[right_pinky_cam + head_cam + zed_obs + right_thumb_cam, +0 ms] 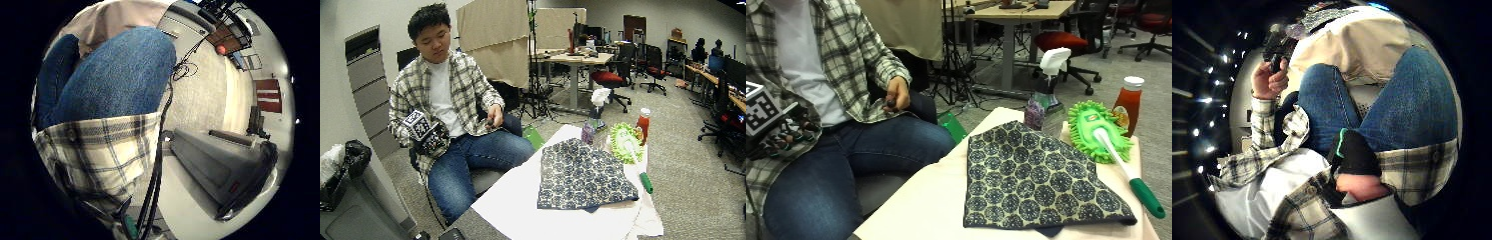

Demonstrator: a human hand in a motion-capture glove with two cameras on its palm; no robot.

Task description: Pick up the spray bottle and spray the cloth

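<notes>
Nothing is started: the gloved hand [782, 132] rests by the person's lap, its grip unreadable, and must reach to the spray bottle [1045, 90] beyond the cloth [1039, 177].

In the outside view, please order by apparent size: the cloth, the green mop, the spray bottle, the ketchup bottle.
1. cloth
2. green mop
3. spray bottle
4. ketchup bottle

The cloth lies nearer the camera, which enlarges it somewhat.

We see a surface [919, 200] under a pale covering. On it lies a patterned blue cloth [1039, 180]; behind the cloth stands a spray bottle [1045, 95], with a green duster mop [1102, 132] and a red sauce bottle [1129, 102] beside it.
</notes>
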